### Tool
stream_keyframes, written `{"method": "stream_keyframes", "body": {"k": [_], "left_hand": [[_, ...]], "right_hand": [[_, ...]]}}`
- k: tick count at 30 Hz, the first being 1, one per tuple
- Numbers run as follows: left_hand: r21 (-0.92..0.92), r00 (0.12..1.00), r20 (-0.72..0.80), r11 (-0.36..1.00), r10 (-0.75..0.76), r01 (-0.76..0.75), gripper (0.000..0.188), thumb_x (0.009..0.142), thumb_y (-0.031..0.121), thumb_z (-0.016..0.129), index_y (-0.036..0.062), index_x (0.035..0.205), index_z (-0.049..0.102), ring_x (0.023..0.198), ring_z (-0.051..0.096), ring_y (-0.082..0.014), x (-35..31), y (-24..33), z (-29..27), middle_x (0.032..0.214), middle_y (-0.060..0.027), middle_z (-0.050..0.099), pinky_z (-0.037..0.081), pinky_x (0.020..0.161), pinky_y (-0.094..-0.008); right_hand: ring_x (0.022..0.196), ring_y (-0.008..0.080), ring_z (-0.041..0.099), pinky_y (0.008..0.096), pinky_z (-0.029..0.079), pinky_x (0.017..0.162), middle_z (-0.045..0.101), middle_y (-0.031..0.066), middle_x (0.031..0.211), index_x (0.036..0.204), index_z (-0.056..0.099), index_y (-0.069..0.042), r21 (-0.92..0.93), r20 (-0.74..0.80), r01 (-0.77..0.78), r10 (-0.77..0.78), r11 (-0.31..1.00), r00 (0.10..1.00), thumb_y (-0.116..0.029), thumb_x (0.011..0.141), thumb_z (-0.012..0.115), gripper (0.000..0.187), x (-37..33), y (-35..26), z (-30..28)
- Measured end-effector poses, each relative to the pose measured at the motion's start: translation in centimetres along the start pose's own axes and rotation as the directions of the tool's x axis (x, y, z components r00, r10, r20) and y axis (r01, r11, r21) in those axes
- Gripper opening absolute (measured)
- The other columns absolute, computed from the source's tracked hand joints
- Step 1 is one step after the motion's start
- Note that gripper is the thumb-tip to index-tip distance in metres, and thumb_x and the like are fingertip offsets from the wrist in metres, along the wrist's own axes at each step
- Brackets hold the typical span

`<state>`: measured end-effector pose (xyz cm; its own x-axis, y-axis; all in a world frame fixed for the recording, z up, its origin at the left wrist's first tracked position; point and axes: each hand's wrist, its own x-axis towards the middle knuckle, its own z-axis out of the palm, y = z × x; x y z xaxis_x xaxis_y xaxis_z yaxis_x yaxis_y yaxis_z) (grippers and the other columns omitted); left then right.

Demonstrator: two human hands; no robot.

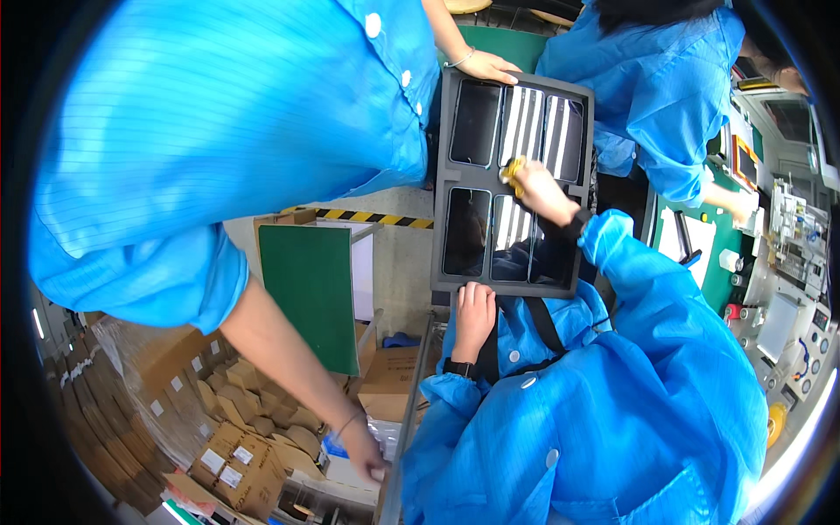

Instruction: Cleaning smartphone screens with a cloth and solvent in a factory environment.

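Note:
A dark grey tray (471,178) lies before me, holding flat, glossy black panels (466,229) in two rows. They look like phone screens and mirror the ceiling lights. At the tray's near edge, toward its left corner, my left hand (474,315) is closed, fingers curled over the rim. My right hand (544,194) reaches over the middle of the tray. Its fingers pinch a small crumpled yellow thing (513,171), at the lower end of the far middle panel; its kind is unclear. Part of the near right panel is hidden under my right wrist.
A co-worker in blue at left rests one hand (487,66) on the tray's far edge; the other hand (363,455) hangs low. Another person (647,87) works far right at a green bench (717,284). Cardboard boxes (236,468) and a green board (306,297) stand left.

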<state>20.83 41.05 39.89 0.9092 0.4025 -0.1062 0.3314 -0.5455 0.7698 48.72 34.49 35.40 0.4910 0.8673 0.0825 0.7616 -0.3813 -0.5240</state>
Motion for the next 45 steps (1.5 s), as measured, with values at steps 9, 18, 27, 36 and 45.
{"method": "stream_keyframes", "body": {"k": [9,18,27,36,45], "left_hand": [[-0.002,1.0,0.01,1.0,-0.003,0.003,0.009,0.083,0.004,0.059,0.0015,0.084,0.051,0.082,0.049,-0.0338,0.1,-0.1,0.2,0.085,-0.0137,0.051,0.041,0.073,-0.0435],[0.026,1.0,-0.012,1.0,-0.015,0.015,0.008,0.084,0.005,0.058,0.0015,0.085,0.051,0.081,0.048,-0.0335,0.3,0.0,0.1,0.084,-0.0141,0.051,0.039,0.074,-0.0439],[0.001,1.0,-0.015,1.0,-0.011,0.011,0.009,0.083,0.004,0.059,0.0016,0.084,0.05,0.081,0.048,-0.0331,0.1,-0.3,0.2,0.083,-0.0133,0.05,0.039,0.073,-0.0429],[0.034,0.999,0.04,0.999,-0.016,0.014,0.009,0.084,0.007,0.059,0.0022,0.084,0.051,0.084,0.05,-0.0348,0.1,-0.1,-0.1,0.087,-0.0147,0.051,0.042,0.076,-0.0442],[-0.069,0.919,-0.222,0.945,-0.326,0.319,0.01,0.087,0.007,0.059,-0.0009,0.091,0.054,0.066,0.053,-0.0212,0.6,-0.9,-3.7,0.083,-0.0116,0.052,0.045,0.062,-0.0324]], "right_hand": [[0.067,0.0324,0.057,0.0418,0.046,0.062,0.055,0.016,0.07,0.073,0.059,0.0,0.049,-0.011,0.343,-0.342,0.938,0.939,-0.006,0.067,0.058,0.009,-1.4,-6.8,2.0],[0.07,0.0291,0.057,0.039,0.045,0.062,0.055,0.0133,0.072,0.072,0.059,-0.003,0.165,0.043,0.373,-0.384,0.913,0.922,-0.008,0.064,0.06,0.01,-3.3,-8.4,4.9],[0.072,0.0317,0.057,0.0399,0.046,0.065,0.055,0.0156,0.073,0.074,0.058,0.0,0.136,0.13,0.321,-0.338,0.937,0.932,-0.006,0.065,0.059,0.01,-2.8,-10.0,2.9],[0.073,0.0296,0.058,0.0384,0.045,0.067,0.056,0.0146,0.072,0.071,0.057,-0.001,0.294,0.268,0.3,-0.38,0.907,0.886,-0.01,0.065,0.057,0.01,-3.1,-11.7,3.3],[0.074,0.0299,0.058,0.0383,0.045,0.068,0.056,0.0154,0.072,0.064,0.057,-0.001,0.201,0.23,0.348,-0.39,0.916,0.892,-0.009,0.063,0.058,0.008,-2.0,-11.4,4.0]]}}
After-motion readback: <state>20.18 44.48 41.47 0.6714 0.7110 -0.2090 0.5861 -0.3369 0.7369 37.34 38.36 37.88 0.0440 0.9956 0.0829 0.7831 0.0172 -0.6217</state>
